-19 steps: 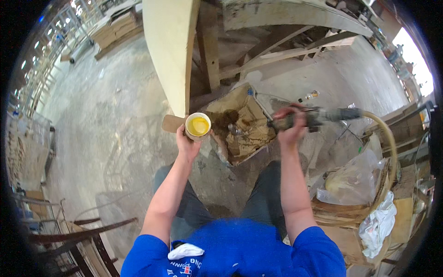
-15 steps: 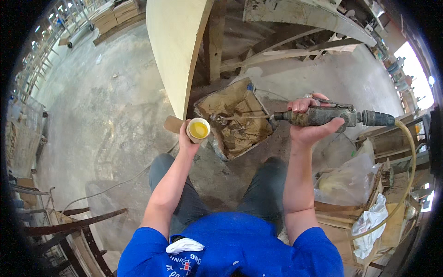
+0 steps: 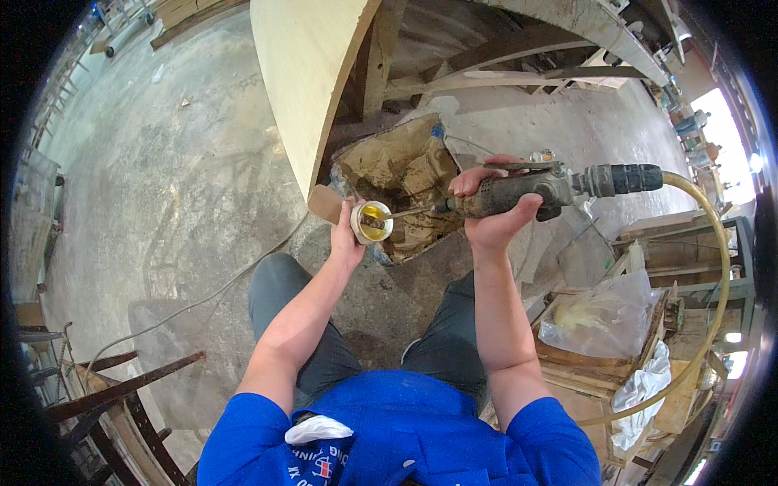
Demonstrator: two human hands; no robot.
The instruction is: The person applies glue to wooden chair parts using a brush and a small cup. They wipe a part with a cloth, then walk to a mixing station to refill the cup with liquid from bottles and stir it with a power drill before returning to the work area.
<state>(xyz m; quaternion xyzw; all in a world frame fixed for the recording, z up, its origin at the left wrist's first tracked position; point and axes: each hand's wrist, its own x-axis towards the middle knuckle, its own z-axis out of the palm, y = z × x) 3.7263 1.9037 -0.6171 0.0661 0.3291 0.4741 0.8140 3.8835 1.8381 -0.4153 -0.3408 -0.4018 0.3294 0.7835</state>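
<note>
My left hand (image 3: 344,240) is closed around a small pale cup (image 3: 374,240) with yellow stuff inside. A flat brown paddle-like piece (image 3: 324,204) sticks out beside that hand; whether the hand holds it too is unclear. My right hand (image 3: 493,231) grips a dark, worn air tool (image 3: 519,194), held level with its lever on top. From the tool's nose a thin metal rod (image 3: 413,212) runs left over the cup's rim. Its dark, lumpy tip (image 3: 372,220) sits inside the cup, against the yellow stuff.
Below the cup stands a stained, brown-lined box (image 3: 421,154). Ahead rises a pale curved panel (image 3: 312,73) by a wooden frame (image 3: 486,79). A yellowish air hose (image 3: 717,275) loops right, past a plastic bag (image 3: 604,316) and wood pieces. A cable (image 3: 198,301) crosses the floor at left.
The air tool has moved left and its tip has gone from above the box into the cup. My left hand has shifted slightly right with the cup.
</note>
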